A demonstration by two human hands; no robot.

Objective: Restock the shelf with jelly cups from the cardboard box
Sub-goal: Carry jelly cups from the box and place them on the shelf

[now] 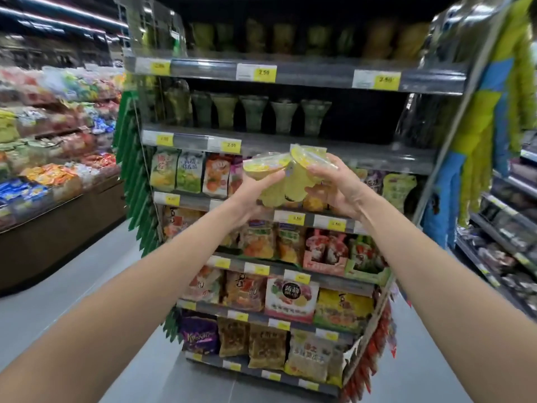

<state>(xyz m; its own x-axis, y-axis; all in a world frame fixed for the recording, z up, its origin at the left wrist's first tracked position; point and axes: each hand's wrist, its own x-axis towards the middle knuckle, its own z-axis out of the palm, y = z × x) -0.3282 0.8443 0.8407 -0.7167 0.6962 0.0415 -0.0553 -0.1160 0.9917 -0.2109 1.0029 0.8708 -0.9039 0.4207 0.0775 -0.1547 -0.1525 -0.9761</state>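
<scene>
In the head view, both bare forearms reach up and forward toward a tall end-of-aisle rack packed with snack bags. The left hand has its fingers curled round a translucent yellow plastic jelly cup with a printed film lid. The right hand grips a second yellow jelly cup of the same kind; whether another cup sits behind it in that hand cannot be told. The two cups touch near their rims at the middle of the frame. The left one stands close to upright, while the right one leans, its lid tipped toward 11 o'clock. The cardboard box is out of sight. Above the hands runs the grey-railed second shelf from the top, where a row of greenish flared cups stands from 11 to 12 o'clock. A dark open stretch of that shelf lies at 1 o'clock from the cups. The right hand seems the nearer to that gap, so its cup likely goes first, righted so its long axis stands vertical before it clears the rail.
</scene>
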